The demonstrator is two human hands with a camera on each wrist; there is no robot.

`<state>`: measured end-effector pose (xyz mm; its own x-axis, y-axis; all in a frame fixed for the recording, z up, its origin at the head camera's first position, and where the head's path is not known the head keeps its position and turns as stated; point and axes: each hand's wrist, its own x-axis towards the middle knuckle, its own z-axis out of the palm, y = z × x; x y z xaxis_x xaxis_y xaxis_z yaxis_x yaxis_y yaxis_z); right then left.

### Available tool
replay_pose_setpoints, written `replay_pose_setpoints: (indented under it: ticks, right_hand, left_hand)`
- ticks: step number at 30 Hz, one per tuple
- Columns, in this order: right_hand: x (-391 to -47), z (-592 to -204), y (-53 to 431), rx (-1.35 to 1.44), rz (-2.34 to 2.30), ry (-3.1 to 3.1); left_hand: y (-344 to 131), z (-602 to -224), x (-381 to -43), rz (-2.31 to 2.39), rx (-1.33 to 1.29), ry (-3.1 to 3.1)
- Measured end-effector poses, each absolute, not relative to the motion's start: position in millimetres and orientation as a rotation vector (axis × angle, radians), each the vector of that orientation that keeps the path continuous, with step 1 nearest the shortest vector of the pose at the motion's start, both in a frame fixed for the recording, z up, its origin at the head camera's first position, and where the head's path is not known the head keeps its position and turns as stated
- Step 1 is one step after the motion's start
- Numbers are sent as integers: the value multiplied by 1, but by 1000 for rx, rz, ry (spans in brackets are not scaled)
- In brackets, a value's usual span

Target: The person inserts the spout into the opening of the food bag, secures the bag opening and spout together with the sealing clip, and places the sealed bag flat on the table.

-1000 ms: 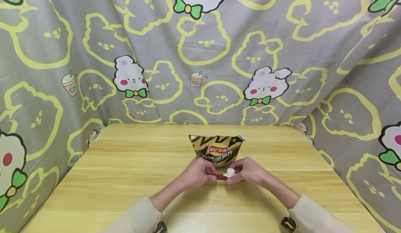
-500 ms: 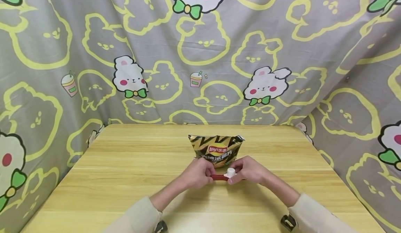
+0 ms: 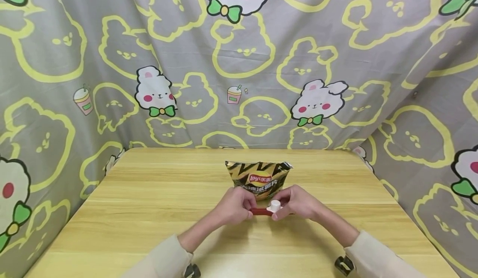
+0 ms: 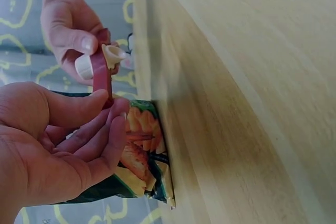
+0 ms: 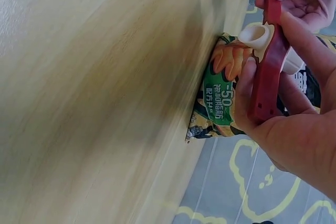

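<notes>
Both hands hold a red bag clip [image 3: 261, 212] with a white spout [image 3: 275, 205], just in front of an upright bag of Lay's chips [image 3: 260, 179]. My left hand [image 3: 236, 206] pinches one end of the clip between thumb and fingertips. The other end lies in my right hand [image 3: 300, 205], with thumb and fingers around the red body. In the right wrist view, the clip [image 5: 266, 82] shows a wide white funnel opening [image 5: 255, 35] on one side and a white cap [image 5: 292, 62] on the other. The clip is apart from the bag's top edge.
The chip bag stands on a light wooden table [image 3: 168, 186]. A grey curtain [image 3: 198, 49] with yellow outlines and white cartoon animals hangs behind the table and along both sides. Dark wrist straps [image 3: 344, 265] show below the pale sleeves [image 3: 377, 255].
My left hand has shifted slightly to the left along the clip, so more of its red body shows. The right hand has hardly moved, and the chip bag stays in place.
</notes>
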<state>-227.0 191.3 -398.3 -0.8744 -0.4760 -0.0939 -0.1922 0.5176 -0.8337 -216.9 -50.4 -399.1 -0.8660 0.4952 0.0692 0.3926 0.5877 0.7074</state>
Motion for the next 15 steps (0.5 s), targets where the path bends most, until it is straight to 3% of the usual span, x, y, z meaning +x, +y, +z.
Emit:
replay_pose_setpoints:
  ticks: [15]
  right_hand:
    - [-225, -399, 196, -576, -1339, 2366]
  left_hand:
    - [-50, -402, -216, 1138, 850, 2647]
